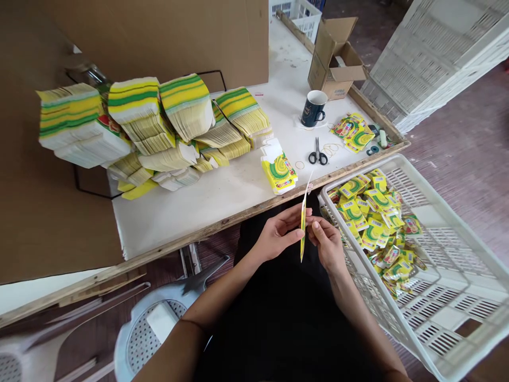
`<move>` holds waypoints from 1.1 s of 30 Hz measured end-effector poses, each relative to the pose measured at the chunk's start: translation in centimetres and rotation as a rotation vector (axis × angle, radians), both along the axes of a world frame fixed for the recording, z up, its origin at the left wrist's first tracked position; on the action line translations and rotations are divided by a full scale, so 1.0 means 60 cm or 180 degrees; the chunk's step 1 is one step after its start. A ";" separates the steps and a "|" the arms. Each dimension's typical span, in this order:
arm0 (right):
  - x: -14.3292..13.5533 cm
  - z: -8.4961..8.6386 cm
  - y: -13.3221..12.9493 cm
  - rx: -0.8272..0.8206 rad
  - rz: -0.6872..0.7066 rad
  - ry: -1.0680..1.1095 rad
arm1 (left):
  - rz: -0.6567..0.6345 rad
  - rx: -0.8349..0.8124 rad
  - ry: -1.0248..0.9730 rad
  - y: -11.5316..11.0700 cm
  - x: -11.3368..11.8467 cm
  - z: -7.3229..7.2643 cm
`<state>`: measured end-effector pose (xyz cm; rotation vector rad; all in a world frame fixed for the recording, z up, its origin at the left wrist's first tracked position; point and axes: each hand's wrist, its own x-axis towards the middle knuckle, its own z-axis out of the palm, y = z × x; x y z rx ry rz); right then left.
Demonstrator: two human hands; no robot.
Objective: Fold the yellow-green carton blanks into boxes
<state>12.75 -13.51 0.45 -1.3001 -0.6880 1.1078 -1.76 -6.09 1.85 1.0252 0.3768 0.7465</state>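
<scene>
Between my two hands, in front of the table's edge, a flat yellow-green printed carton [303,228] is held upright and seen edge-on. My left hand [280,232] pinches it from the left, thumb on the near side. My right hand [326,241] is at its right face, fingers curled and thumb bent against them. Just beyond, on the table, lies a small pile of similar flat cartons [279,172] with white flaps. Further left stand several thick stacks of folded cartons [186,109], striped yellow and green.
At my right is a white plastic crate [449,223] holding many yellow-green packets [374,212]. On the white table [167,212] are scissors [317,154], a dark mug [313,110], rubber bands, loose packets [353,132] and an open cardboard box [336,63]. A plastic chair [139,323] stands lower left.
</scene>
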 end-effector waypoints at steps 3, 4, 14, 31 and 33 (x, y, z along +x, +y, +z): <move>0.003 -0.001 -0.004 0.0122 0.0048 -0.0014 | 0.0173 -0.0067 0.0177 -0.001 0.002 -0.001; 0.003 0.000 -0.004 0.0143 0.0055 -0.0012 | 0.0261 -0.0075 0.0283 -0.002 0.002 -0.003; -0.008 -0.002 0.004 -0.0019 -0.0534 -0.0577 | 0.1046 0.0391 0.1025 -0.006 0.014 -0.016; 0.037 0.019 -0.004 0.0331 0.0292 -0.1102 | -0.0362 0.0270 0.0698 0.011 -0.016 -0.013; 0.042 0.026 -0.001 0.0445 0.0211 -0.1445 | -0.0452 0.0143 0.0631 0.009 -0.017 -0.014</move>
